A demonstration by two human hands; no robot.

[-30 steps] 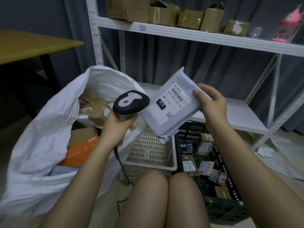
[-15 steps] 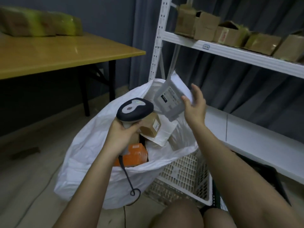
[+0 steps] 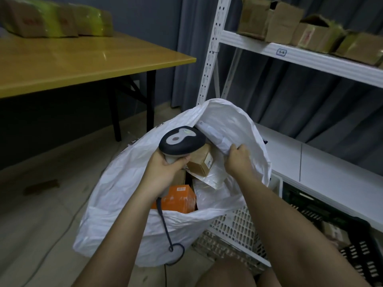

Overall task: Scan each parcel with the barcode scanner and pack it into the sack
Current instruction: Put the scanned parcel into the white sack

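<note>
— Head camera looks right down into the big white sack [image 3: 124,195]. What's in it?

— Boxes, mostly. A brown cardboard box [image 3: 200,162] with a small label on its side, an orange box [image 3: 178,198] lower down, and a flat shiny plastic bag [image 3: 209,179] under the brown one. The sack is thin and crinkly and its mouth is wide open.

— And the grey parcel [image 3: 217,137]?

— It's a soft, floppy mailer bag, lying against the far inside wall of the sack. The right hand [image 3: 238,160] is pinched shut on its lower edge.

— The other hand?

— The left hand [image 3: 165,168] is wrapped tight around the handle of the barcode scanner [image 3: 182,141], over the sack's near side. The scanner has a round dark head with a pale patch on top, and a black cord [image 3: 167,230] hangs from it and curls on the floor.

— Anything beside the sack?

— A white plastic basket [image 3: 238,228] full of holes, touching the sack, then a dark crate [image 3: 360,247] next to it; I can't make out what's in it. Brown boxes sit on the white shelf [image 3: 310,56], and wrapped packages [image 3: 53,21] on the yellow table [image 3: 83,61].
</note>
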